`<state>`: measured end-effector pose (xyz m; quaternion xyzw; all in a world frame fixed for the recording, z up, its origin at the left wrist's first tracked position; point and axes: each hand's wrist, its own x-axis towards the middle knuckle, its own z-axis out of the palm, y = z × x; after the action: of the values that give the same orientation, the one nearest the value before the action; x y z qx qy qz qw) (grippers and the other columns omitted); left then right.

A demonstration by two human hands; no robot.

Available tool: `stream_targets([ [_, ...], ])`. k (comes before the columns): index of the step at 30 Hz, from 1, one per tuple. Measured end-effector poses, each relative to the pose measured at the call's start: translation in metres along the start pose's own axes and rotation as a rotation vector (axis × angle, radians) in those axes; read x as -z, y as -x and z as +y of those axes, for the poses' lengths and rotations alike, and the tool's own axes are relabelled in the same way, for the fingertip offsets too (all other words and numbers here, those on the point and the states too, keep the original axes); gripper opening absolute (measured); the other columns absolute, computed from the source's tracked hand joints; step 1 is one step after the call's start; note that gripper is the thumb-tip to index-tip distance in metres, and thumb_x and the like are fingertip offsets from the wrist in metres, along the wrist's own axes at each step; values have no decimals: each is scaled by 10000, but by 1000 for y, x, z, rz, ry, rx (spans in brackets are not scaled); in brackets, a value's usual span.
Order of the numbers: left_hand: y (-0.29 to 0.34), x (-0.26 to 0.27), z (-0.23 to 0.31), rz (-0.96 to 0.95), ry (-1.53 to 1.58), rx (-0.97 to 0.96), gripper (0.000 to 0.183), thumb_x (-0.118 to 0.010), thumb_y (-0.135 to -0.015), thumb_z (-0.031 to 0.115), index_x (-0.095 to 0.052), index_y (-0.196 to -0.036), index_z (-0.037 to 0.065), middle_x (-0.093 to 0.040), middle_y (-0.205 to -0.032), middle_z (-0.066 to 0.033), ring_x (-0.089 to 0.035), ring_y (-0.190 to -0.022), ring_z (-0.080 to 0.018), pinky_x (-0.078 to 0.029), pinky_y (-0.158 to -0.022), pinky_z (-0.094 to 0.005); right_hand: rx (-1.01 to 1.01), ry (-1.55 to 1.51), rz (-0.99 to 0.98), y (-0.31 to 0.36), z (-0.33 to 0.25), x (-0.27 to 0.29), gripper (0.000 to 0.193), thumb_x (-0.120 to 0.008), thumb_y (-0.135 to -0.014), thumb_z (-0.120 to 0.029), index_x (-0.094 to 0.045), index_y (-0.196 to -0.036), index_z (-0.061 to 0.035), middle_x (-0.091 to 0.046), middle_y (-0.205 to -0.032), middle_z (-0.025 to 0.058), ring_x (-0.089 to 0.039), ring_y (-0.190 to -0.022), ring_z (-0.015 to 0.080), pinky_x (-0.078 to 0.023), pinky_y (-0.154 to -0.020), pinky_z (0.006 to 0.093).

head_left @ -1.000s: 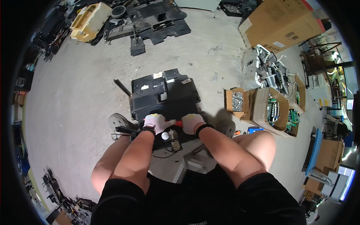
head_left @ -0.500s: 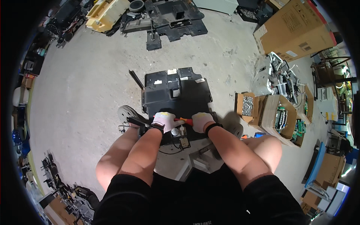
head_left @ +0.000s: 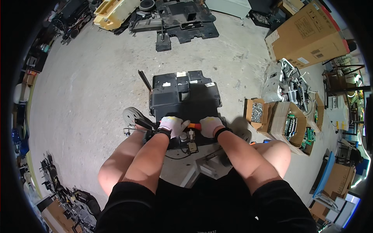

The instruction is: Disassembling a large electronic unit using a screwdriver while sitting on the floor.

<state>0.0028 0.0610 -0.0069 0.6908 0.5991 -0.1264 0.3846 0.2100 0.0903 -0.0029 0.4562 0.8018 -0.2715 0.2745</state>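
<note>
A black flat machine base (head_left: 171, 99) with pale labels lies on the floor between my legs. Over its near edge are both my hands, in whitish work gloves. My right hand (head_left: 211, 126) is closed round a red-and-orange tool handle (head_left: 195, 126), whose working end I cannot make out. Just left of it, my left hand (head_left: 171, 125) has curled fingers, its thumb stretched toward the handle; what it grips is hidden. Below the hands sit a round metal part (head_left: 183, 136) and a small tan block (head_left: 192, 147) with a black cable.
At right stand a carton of small metal parts (head_left: 257, 112), cartons with green circuit boards (head_left: 309, 136) and a big cardboard box (head_left: 307, 33). Black panels (head_left: 186, 23) and a yellowish bin (head_left: 112, 15) lie ahead. Machine parts (head_left: 70, 190) are heaped at lower left.
The view has shifted slightly, so the whole scene sits a little lower and further right. My hands keep nearly the same pose, and the tool is still in my right hand.
</note>
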Motion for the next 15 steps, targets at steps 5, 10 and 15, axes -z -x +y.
stream_targets([
  [5,3,-57,0,186,45,-12,388,-564,-931,432,-604,-1197,151,-709,-1026,-164,-676,-956,-385,-537,-809,-477,7,65,-7,-21,21,0,259,-607,-853,-183,-739,-1064,-112,-726,-1085,147,-690,-1053,315,-554,-892,425],
  [10,12,-28,-10,231,134,131,432,-528,-973,434,-553,-1154,43,-701,-939,-242,-666,-953,-419,-517,-828,-508,64,-46,-61,-17,12,6,334,-644,-833,-237,-687,-1129,-87,-711,-1076,180,-674,-1047,353,-540,-904,439],
  [15,12,2,-15,172,148,-79,366,-571,-951,389,-634,-1103,62,-698,-1006,-223,-653,-993,-407,-510,-850,-486,61,-307,52,-6,31,-9,409,-664,-838,-270,-624,-1196,-76,-697,-1096,192,-654,-1070,367,-517,-938,435],
])
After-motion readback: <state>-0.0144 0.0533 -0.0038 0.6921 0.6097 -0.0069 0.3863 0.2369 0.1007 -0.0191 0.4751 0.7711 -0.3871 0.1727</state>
